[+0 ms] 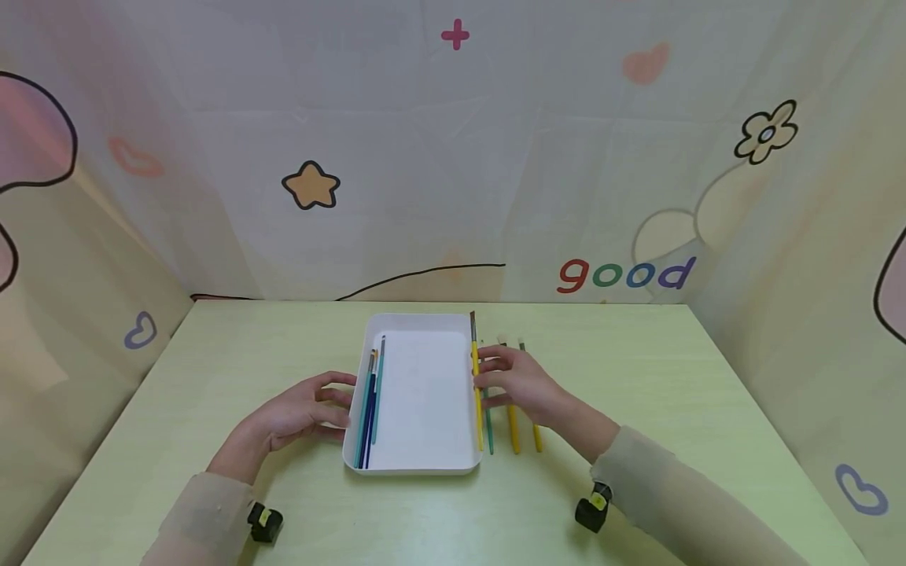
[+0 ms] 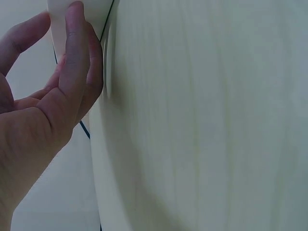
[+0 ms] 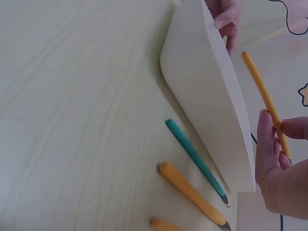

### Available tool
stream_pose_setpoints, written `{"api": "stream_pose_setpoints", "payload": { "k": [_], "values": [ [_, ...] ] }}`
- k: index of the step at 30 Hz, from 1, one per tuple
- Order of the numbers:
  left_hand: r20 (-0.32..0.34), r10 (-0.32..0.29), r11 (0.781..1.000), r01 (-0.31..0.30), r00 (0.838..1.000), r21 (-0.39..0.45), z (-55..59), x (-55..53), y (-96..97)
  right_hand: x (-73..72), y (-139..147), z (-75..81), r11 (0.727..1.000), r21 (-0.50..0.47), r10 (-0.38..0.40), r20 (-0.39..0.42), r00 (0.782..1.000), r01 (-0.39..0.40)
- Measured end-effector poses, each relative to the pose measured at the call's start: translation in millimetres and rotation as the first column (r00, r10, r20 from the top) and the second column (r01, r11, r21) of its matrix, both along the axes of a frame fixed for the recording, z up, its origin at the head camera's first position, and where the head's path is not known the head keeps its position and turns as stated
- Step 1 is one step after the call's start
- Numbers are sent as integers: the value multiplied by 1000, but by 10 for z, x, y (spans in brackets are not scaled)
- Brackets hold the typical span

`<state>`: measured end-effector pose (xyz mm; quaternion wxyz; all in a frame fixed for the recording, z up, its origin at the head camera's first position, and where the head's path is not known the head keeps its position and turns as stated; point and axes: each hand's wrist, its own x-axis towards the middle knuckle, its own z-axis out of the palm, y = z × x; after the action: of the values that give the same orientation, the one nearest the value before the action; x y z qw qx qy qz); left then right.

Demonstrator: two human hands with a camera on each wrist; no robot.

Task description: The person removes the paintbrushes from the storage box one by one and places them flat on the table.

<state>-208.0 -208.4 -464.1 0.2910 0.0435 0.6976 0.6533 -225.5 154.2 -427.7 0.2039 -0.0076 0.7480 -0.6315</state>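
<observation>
A white rectangular tray (image 1: pixel 425 464) lies on the table. Along its left side rest several thin paintbrushes (image 1: pixel 370 409), teal and dark blue. My left hand (image 1: pixel 300 413) is at the tray's left wall, its loosely bent fingers touching the side, as the left wrist view also shows. Between thumb and fingers, my right hand (image 1: pixel 520 384) pinches a yellow paintbrush (image 3: pixel 262 86), held over the tray's right rim with its bristles toward the back. Beneath and beside that hand lie a teal paintbrush (image 3: pixel 197 161) and two yellow paintbrushes (image 1: pixel 513 432), (image 1: pixel 538 440) on the table.
The pale wooden table (image 1: pixel 269 503) ends at a printed curtain (image 1: pixel 425 157) behind, and more curtain hangs on both sides. A small black device (image 1: pixel 265 523) sits at the left wrist, another black device (image 1: pixel 593 509) at the right.
</observation>
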Motion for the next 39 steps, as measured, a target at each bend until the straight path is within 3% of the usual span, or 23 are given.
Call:
{"api": "stream_pose_setpoints", "payload": {
  "k": [25,39],
  "values": [
    [-8,6,1000,-6,1000,-11,-17,15,6,-42,788,-122,999,40,-31,10,999,30],
    [-15,11,1000,-11,1000,-11,4,32,19,-30,992,-177,992,109,-72,24,997,69]
  ]
}}
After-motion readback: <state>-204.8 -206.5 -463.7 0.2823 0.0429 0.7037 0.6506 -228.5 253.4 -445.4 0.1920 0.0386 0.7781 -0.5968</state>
